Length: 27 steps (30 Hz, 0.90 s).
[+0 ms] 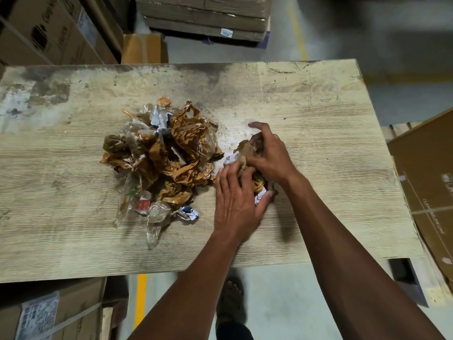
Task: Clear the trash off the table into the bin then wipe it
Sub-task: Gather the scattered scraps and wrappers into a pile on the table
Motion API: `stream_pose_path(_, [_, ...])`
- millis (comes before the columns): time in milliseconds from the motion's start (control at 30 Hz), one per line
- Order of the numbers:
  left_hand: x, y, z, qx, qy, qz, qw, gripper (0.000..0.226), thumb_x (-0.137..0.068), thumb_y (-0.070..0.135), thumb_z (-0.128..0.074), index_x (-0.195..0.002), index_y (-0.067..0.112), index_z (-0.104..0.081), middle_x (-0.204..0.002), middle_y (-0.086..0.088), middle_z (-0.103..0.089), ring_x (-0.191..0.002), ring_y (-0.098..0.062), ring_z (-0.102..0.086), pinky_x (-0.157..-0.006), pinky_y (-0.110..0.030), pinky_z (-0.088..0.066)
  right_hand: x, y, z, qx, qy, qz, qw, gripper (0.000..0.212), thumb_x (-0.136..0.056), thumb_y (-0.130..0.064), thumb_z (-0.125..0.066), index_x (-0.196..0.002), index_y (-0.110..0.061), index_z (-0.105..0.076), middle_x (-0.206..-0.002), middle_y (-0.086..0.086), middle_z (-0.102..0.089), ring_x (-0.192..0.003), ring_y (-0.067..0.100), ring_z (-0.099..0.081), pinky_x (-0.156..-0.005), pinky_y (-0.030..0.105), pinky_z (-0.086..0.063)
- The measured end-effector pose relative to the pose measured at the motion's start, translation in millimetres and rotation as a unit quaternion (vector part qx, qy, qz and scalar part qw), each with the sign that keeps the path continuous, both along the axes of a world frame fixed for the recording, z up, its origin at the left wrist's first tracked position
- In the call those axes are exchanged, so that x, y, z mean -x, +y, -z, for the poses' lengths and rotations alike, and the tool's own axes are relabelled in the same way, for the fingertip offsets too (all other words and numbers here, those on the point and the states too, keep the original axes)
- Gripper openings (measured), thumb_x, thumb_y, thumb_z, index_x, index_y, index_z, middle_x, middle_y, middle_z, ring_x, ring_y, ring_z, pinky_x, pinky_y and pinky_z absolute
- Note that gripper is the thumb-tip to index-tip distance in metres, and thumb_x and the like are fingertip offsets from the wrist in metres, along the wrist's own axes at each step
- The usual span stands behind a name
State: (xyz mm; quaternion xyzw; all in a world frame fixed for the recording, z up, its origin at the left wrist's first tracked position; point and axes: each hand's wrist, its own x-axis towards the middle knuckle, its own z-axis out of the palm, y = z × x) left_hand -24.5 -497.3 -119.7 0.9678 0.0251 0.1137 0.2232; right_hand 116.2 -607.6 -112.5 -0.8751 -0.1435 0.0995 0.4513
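Cardboard boxes [56, 30] stacked far left, behind the desk [306, 99]. On the desk, left of centre, big trash pile [161, 158]: brown tape, clear plastic, crumpled paper. A loose paper scrap [188, 212] sits at its near edge. Just right of it, a smaller trash clump [247, 153], apart from the pile. Left hand [235, 204] lies over its near side w/ fingers curled round it; right hand [269, 153] clamps it from above, prob. gathering grip, though fingertips are hidden. More boxes [426, 182] at far right.
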Motion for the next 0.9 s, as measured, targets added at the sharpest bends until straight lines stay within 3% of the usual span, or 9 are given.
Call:
stream_pose_path(67, [-1,0,0,-0.008,0.015,-0.008,1.000,0.080,-0.102,0.065,-0.057,-0.161,0.014,-0.037,-0.170,-0.017,-0.025,-0.161,-0.034,-0.022,-0.131,-0.056,-0.020,6,-7,2,0.083,-0.023,-0.023,0.996,0.070,-0.094,-0.041,-0.072,-0.158,-0.043,-0.043,-0.118,-0.007,-0.061,-0.116,0.024,-0.051,-0.097,0.041,-0.041])
stream_pose_path(167, [-2,0,1,-0.026,0.044,-0.008,0.999,0.094,-0.100,0.073,-0.050,-0.170,0.015,-0.023,-0.179,-0.017,-0.006,-0.167,-0.032,-0.005,-0.133,-0.056,-0.013,25,-18,5,0.233,-0.122,-0.011,0.965,0.046,-0.099,-0.058,-0.054,-0.144,-0.050,-0.059,-0.143,-0.010,-0.051,-0.143,0.032,-0.035,-0.114,0.056,-0.026])
stream_pose_path(233, [-3,1,2,-0.032,0.053,-0.007,0.998,0.098,-0.098,0.076,-0.048,-0.171,0.017,-0.019,-0.180,-0.017,-0.001,-0.168,-0.033,0.000,-0.133,-0.056,-0.012,38,-23,8,0.248,-0.150,0.044,0.956,0.036,-0.098,-0.058,-0.058,-0.133,-0.052,-0.063,-0.168,-0.007,-0.033,-0.160,0.041,-0.016,-0.123,0.069,-0.007])
stream_pose_path(300, [-4,1,2,-0.040,0.061,-0.004,0.997,0.098,-0.098,0.077,-0.047,-0.171,0.018,-0.020,-0.180,-0.016,-0.002,-0.168,-0.033,0.000,-0.134,-0.056,-0.011,44,-27,13,0.233,-0.119,0.083,0.962,0.035,-0.098,-0.056,-0.058,-0.133,-0.051,-0.064,-0.176,-0.004,-0.020,-0.165,0.041,-0.005,-0.124,0.070,0.006])
stream_pose_path(367, [-5,2,3,-0.045,0.066,0.006,0.997,0.095,-0.098,0.074,-0.048,-0.169,0.016,-0.024,-0.180,-0.015,-0.009,-0.168,-0.033,-0.003,-0.133,-0.056,-0.013,49,-28,14,0.186,-0.091,0.081,0.975,0.042,-0.100,-0.049,-0.051,-0.139,-0.041,-0.066,-0.170,0.001,-0.034,-0.162,0.032,-0.022,-0.130,0.070,-0.009])
stream_pose_path(433, [-5,3,5,-0.035,0.057,0.018,0.998,0.091,-0.097,0.066,-0.054,-0.166,0.013,-0.030,-0.178,-0.015,-0.019,-0.167,-0.033,-0.010,-0.131,-0.057,-0.019,56,-24,14,0.120,-0.091,0.085,0.985,0.047,-0.101,-0.038,-0.046,-0.140,-0.027,-0.069,-0.157,0.002,-0.049,-0.148,0.024,-0.045,-0.121,0.057,-0.039])
stream_pose_path(500, [-4,4,5,-0.008,0.047,0.023,0.999,0.086,-0.095,0.060,-0.057,-0.163,0.011,-0.036,-0.174,-0.015,-0.026,-0.164,-0.034,-0.019,-0.129,-0.056,-0.024,63,-19,12,0.074,-0.088,0.104,0.988,0.049,-0.101,-0.029,-0.040,-0.139,-0.017,-0.070,-0.146,0.003,-0.057,-0.136,0.020,-0.055,-0.112,0.047,-0.049])
stream_pose_path(700, [-6,5,-1,0.050,0.055,0.013,0.997,0.079,-0.106,0.060,-0.037,-0.169,0.013,-0.027,-0.179,-0.011,-0.018,-0.163,-0.031,-0.019,-0.133,-0.048,-0.021,93,-13,2,-0.061,-0.071,0.151,0.984,0.051,-0.107,-0.012,-0.031,-0.147,-0.008,-0.061,-0.145,0.008,-0.063,-0.133,0.016,-0.058,-0.115,0.030,-0.045])
stream_pose_path(900, [-13,1,2,0.085,0.044,-0.003,0.995,0.072,-0.109,0.059,-0.031,-0.157,0.009,-0.047,-0.165,-0.012,-0.043,-0.164,-0.028,-0.019,-0.131,-0.049,-0.025,104,9,9,-0.055,-0.103,0.232,0.966,0.051,-0.106,-0.020,-0.034,-0.141,-0.006,-0.068,-0.136,0.008,-0.068,-0.121,0.001,-0.056,-0.103,0.007,-0.038])
